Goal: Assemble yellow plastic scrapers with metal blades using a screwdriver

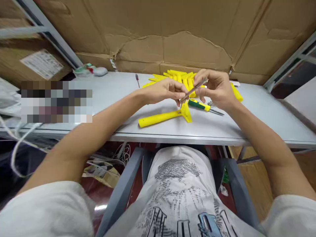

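A thin, flat strip [194, 90], greyish and blade-like, is held slantwise between both my hands above the table. My left hand [166, 89] pinches its lower left end between thumb and fingers. At the upper right end, my right hand [217, 88] grips it the same way. Just below lies a yellow scraper-like handle [159, 118] with a flared head, its long grip pointing left. A green and yellow screwdriver [199, 104] rests to the right of that head, shaft pointing right. Behind my hands is a pile of similar yellow handles [179, 77], partly hidden by my fingers.
A small screwdriver [137, 79] lies at the back of the white table [261, 115]. A computer mouse [100, 71] sits near the back left corner. Another yellow piece [236, 92] lies right of my right hand. Cardboard [172, 19] walls the rear; white cables [14, 154] hang at left.
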`<state>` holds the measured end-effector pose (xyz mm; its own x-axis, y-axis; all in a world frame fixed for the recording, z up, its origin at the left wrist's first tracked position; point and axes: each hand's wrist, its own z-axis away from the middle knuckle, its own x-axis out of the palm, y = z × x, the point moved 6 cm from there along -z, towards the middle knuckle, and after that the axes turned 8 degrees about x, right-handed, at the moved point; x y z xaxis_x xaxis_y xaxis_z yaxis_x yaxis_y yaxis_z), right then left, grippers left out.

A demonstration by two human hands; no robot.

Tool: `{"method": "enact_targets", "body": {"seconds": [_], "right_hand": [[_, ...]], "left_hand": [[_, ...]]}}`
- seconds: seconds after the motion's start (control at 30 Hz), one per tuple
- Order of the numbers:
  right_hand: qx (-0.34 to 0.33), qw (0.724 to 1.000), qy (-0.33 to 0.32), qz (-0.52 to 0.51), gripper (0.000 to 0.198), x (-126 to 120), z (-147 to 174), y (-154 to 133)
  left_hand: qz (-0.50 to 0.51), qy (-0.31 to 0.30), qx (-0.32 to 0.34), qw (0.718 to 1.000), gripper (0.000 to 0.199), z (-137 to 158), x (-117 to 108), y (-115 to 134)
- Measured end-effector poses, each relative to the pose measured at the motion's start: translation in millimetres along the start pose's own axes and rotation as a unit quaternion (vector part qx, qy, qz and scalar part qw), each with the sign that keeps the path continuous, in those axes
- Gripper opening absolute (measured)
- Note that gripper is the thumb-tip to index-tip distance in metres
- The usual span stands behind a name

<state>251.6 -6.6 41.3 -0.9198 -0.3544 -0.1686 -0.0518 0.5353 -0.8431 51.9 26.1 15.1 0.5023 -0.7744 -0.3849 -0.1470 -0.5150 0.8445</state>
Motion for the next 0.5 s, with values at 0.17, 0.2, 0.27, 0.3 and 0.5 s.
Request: {"method": "enact_targets", "body": {"seconds": [0.17, 0.2, 0.27, 0.3, 0.5], "right_hand": [[0.011, 0.997, 0.055, 0.046, 0.084, 11.8, 12.0, -10.9], [0.003, 0.996, 0.071, 0.053, 0.086, 12.1, 13.9, -13.5], [-0.007, 0.994, 0.091, 0.061, 0.09, 12.7, 16.8, -16.8], [-0.005, 0.994, 0.096, 0.059, 0.09, 13.1, 17.8, -17.0], [0.059, 0.993, 0.1, 0.018, 0.088, 18.3, 21.0, -10.3]], "left_hand": [[-0.053, 0.056, 0.043, 0.996, 0.085, -3.5, 3.5, 9.9], [-0.054, 0.063, 0.051, 0.995, 0.085, -3.1, 3.4, 11.5], [-0.055, 0.061, 0.058, 0.995, 0.08, -1.8, 4.9, 13.4], [-0.056, 0.059, 0.062, 0.995, 0.076, -1.2, 6.1, 14.2], [-0.083, 0.07, 0.074, 0.991, 0.074, 1.1, 14.4, 18.9]]}}
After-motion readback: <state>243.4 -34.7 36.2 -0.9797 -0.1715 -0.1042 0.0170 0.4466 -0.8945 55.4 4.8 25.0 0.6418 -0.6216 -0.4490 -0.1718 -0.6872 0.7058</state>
